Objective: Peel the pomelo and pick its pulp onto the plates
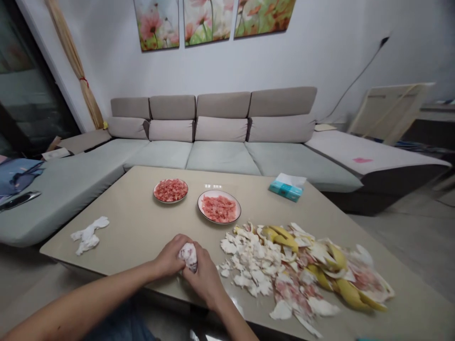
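Note:
Between my two hands, over the table's near edge, is a chunk of pomelo (188, 255) with white pith and pinkish patches. My left hand (171, 258) closes on it from the left, and my right hand (205, 277) grips its right side with bent fingers. Close by on the right lies a heap of white pith scraps (252, 260). Yellow pomelo rind (336, 270) and pinkish membrane skins (296, 286) spread farther right. Beyond my hands stand two plates of pink pulp, a nearer plate (219, 221) and a farther plate (170, 201).
A blue tissue pack (287, 187) lies at the far right of the pale coffee table (142, 227). Crumpled white tissue (88, 234) sits at the left edge. A grey sectional sofa (223, 156) borders the far side, and a phone-like dark object (20, 201) rests on its left part.

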{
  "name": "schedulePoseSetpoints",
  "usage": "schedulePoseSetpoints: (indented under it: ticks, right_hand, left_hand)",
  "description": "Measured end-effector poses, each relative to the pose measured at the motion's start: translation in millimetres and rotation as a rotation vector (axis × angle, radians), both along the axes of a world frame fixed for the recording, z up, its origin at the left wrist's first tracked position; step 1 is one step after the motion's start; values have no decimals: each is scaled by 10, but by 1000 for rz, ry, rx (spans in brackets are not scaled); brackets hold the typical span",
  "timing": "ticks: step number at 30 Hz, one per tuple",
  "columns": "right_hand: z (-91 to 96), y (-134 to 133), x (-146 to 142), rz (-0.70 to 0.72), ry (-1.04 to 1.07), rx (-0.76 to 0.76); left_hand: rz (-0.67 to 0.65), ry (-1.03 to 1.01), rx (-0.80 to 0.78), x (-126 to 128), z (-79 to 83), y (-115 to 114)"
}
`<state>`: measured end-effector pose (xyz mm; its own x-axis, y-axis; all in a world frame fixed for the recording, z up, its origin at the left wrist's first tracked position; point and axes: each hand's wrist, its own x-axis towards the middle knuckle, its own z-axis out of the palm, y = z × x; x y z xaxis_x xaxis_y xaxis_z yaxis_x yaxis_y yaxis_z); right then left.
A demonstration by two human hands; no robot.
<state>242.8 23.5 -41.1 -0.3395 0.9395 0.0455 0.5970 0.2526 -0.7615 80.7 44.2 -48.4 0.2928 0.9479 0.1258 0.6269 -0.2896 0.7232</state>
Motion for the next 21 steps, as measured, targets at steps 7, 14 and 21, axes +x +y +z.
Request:
schedulePoseSetpoints:
  ticks: [7, 14, 21]
  right_hand:
    - [-51, 61, 77, 49, 54, -25]
    - [-75, 141, 94, 28, 121, -48]
    - [-110, 329, 211, 189, 189, 6]
  left_hand:
    - [162, 46, -56, 86, -7, -101]
    - [228, 176, -214, 47, 78, -91]
    - [205, 192, -274, 66, 134, 6]
